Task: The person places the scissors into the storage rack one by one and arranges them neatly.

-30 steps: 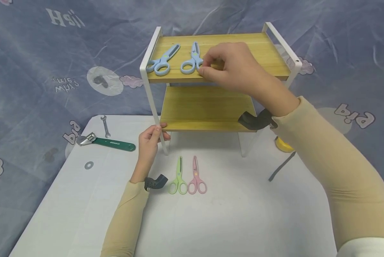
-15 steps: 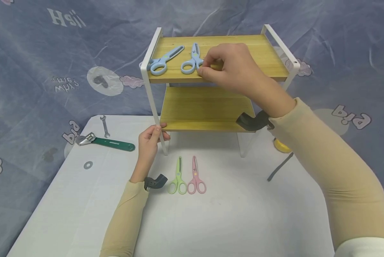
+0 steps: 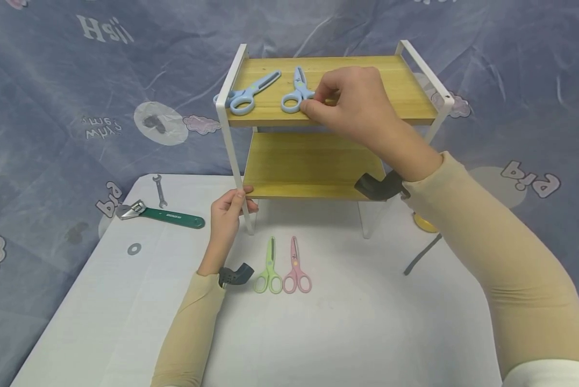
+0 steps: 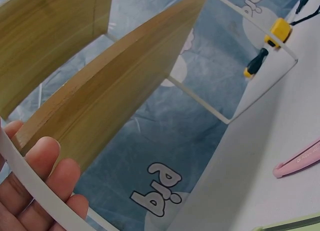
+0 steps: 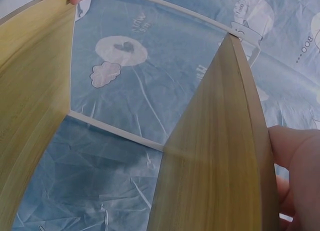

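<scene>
In the head view my right hand (image 3: pixel 354 99) is over the top shelf, thumb and fingertips pinching a handle loop of the light blue scissors (image 3: pixel 300 78). That loop is mostly hidden by the hand. Another pair of light blue scissors (image 3: pixel 252 91) lies at the shelf's left end, one loop poking out past the white rail. My left hand (image 3: pixel 227 212) grips the front left post of the two-tier wooden rack (image 3: pixel 313 161); its curled fingers (image 4: pixel 42 158) show in the left wrist view. The right wrist view shows only part of the right hand (image 5: pixel 297 166) at the board's edge, not the scissors.
Green scissors (image 3: pixel 269 269) and pink scissors (image 3: pixel 295 269) lie on the white table before the rack. At left are an adjustable wrench (image 3: pixel 168 216), a small spanner (image 3: pixel 159 191) and a washer (image 3: pixel 134 249). A yellow object (image 4: pixel 278 32) and a dark-handled tool (image 4: pixel 256 63) lie right of the rack.
The left blue scissors have swung clockwise, their loop now jutting beyond the left rail. The pinched scissors have shifted slightly right and turned a little. My left hand keeps its grip.
</scene>
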Demonstrator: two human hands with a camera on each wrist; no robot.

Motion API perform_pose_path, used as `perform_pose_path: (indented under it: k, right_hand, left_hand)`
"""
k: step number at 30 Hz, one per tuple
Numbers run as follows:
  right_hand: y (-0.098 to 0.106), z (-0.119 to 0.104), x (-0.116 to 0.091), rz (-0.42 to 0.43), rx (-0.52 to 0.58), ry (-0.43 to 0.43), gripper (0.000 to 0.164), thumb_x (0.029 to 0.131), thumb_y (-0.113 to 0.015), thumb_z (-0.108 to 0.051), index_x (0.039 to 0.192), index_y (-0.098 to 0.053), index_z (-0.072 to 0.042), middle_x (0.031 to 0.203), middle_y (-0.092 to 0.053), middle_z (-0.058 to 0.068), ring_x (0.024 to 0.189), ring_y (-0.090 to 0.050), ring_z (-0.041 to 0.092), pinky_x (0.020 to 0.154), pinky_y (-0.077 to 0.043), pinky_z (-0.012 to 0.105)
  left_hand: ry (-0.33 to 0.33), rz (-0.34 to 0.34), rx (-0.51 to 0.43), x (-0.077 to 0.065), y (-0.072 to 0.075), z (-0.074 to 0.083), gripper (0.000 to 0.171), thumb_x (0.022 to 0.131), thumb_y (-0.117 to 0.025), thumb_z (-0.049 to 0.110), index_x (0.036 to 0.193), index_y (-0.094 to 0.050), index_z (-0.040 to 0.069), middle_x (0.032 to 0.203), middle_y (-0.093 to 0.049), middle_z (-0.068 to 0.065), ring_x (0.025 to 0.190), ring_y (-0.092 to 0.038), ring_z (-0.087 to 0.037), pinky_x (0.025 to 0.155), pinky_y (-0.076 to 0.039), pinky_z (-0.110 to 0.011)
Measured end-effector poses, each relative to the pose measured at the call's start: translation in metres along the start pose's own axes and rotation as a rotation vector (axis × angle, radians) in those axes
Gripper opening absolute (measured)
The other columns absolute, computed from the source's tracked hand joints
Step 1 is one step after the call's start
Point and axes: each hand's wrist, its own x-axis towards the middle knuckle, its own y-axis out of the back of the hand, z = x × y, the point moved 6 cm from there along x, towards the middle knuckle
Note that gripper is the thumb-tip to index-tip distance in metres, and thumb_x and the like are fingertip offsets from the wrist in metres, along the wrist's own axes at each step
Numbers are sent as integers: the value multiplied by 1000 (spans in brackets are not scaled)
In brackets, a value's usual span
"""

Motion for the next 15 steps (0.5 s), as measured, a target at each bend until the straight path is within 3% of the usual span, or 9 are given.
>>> perform_pose_path:
  k: [15]
  right_hand:
    - [-2, 3, 0, 9, -5, -84, 28, 94, -68, -29, 80, -73, -4, 76, -69, 11, 63, -42, 20, 63, -31, 30]
  left_hand:
    - [3, -1, 3, 0, 0, 0, 37, 107, -52, 21, 112, -68, -12, 71, -71, 15, 74, -70, -4, 76, -59, -20]
